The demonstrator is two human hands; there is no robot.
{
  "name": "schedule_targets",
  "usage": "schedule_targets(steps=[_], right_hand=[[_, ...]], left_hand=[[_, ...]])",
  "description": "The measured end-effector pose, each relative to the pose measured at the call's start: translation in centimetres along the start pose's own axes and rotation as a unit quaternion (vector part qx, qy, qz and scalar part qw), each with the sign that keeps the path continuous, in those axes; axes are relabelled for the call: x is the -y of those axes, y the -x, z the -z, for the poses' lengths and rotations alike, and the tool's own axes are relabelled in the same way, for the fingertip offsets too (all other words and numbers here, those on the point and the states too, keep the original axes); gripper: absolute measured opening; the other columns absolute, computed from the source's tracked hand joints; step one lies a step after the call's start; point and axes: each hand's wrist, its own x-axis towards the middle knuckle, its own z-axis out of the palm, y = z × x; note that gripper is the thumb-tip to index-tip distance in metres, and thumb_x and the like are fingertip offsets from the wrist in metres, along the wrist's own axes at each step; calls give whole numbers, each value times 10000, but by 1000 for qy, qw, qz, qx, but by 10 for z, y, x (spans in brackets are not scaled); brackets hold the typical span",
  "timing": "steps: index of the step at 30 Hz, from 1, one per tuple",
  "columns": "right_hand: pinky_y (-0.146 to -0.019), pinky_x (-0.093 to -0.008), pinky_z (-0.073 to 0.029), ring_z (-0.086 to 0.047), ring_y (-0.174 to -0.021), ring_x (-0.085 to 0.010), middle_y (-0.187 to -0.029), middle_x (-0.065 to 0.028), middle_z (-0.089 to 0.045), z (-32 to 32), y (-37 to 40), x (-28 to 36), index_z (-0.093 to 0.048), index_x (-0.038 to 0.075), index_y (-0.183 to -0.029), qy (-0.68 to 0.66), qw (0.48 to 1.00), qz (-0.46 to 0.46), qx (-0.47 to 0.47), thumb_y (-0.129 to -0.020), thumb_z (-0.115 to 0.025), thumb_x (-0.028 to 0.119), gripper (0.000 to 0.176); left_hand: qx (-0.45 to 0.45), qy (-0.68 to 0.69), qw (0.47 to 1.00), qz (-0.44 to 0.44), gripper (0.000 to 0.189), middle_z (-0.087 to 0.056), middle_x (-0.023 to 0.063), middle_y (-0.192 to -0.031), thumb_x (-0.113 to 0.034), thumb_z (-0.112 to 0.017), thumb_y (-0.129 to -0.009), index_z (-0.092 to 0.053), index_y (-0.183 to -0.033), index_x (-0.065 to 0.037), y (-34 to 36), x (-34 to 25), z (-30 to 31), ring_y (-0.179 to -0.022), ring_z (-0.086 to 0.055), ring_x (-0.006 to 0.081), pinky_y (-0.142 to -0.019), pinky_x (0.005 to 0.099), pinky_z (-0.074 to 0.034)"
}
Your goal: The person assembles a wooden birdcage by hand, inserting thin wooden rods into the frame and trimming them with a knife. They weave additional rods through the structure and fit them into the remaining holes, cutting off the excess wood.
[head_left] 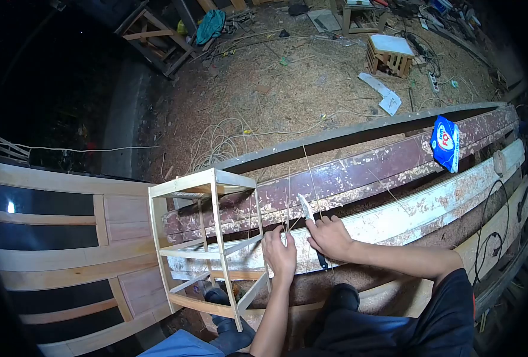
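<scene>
My right hand (pixel 330 239) grips a knife with a pale blade (pixel 305 206) and a black handle (pixel 322 261); the blade points away from me. Close by on the left, my left hand (pixel 280 252) is closed with its fingertips around thin wooden sticks (pixel 292 222). Both hands are over the white, paint-worn plank (pixel 371 223). More thin sticks (pixel 310 172) lie across the maroon plank (pixel 347 172) beyond. A small frame of pale wood strips (pixel 219 238) stands just left of my left hand.
A blue glue pouch (pixel 445 144) rests on the planks at right. Panelled wooden door frames (pixel 50 262) lie at left. Coiled cable (pixel 219 143) and wood shavings cover the ground. A slatted stool (pixel 390 55) stands farther off. A black cord (pixel 484 238) hangs at right.
</scene>
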Motion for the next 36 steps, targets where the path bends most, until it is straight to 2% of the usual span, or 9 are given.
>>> schedule_targets(steps=[12, 16, 17, 20, 21, 22, 28, 32, 36], right_hand=[[-722, -426, -464, -657, -830, -276, -836, -100, -693, -1, 1, 3, -565, 60, -1139, 47, 999, 21, 5, -901, -678, 279, 343], [-710, -421, -454, -642, -818, -267, -837, -89, -681, -2, 10, 6, -581, 59, -1195, 74, 997, 17, -10, -913, -662, 274, 364], [-719, -418, -448, -634, -833, -264, -850, -91, -671, 0, 12, 6, -591, 58, -1205, 71, 997, 12, -7, -918, -656, 272, 363], [-743, -414, -435, -617, -865, -258, -877, -98, -651, 8, 14, 10, -607, 59, -1206, 75, 997, 10, -17, -928, -647, 268, 350], [-758, -413, -427, -608, -881, -255, -890, -105, -641, 13, 15, 11, -613, 60, -1198, 82, 996, 13, -29, -933, -645, 266, 337], [-758, -413, -427, -608, -881, -255, -890, -105, -641, 17, 15, 11, -613, 60, -1198, 85, 996, 11, -31, -933, -645, 266, 337], [-810, -419, -407, -587, -935, -277, -956, -125, -639, 33, 14, 26, -629, 38, -1199, -87, 991, 29, -98, -988, -615, 262, 309], [-944, -467, -450, -607, -1071, -348, -1051, -161, -659, 41, 15, 35, -625, 34, -1237, -274, 960, 24, -51, -1009, -607, 282, 338], [-958, -480, -475, -617, -1077, -366, -1058, -178, -661, 49, 21, 50, -626, 34, -1213, -316, 947, 21, -57, -1011, -607, 280, 319]], left_hand=[[-48, -30, 998, -31, 182, -657, 149, -918, -167, -601, -981, -726, -973, -35, -5, 0, -6, -903, -614, 362, -833, 499, -478], [-38, 39, 998, 21, 139, -695, 145, -926, -177, -671, -936, -724, -946, -49, -8, -7, 11, -939, -648, 351, -835, 484, -498], [-79, 43, 996, 4, 169, -733, 153, -853, -194, -723, -920, -736, -921, -25, -9, -6, 15, -777, -692, 320, -729, 438, -524], [-23, 145, 986, 76, 188, -736, 142, -852, -199, -719, -937, -747, -969, -16, -10, -16, 36, -691, -651, 226, -660, 383, -507], [-52, 163, 985, 36, 211, -735, 119, -848, -189, -707, -965, -743, -1017, 13, -10, -15, 38, -670, -597, 146, -616, 334, -479], [-53, 165, 984, 33, 211, -735, 119, -848, -189, -707, -965, -743, -1017, 13, -11, -15, 40, -670, -597, 146, -616, 334, -479], [-101, 222, 969, -44, 201, -716, 65, -878, -130, -644, -1023, -707, -1100, 44, -10, -27, 69, -771, -594, 101, -693, 283, -488], [-85, 301, 949, -31, 185, -719, 41, -922, -136, -668, -1017, -714, -1085, 30, -8, -41, 83, -821, -599, 90, -723, 274, -492], [-78, 317, 945, -38, 179, -707, 13, -920, -121, -710, -991, -717, -1085, 30, -8, -53, 96, -796, -586, 79, -706, 251, -479]])
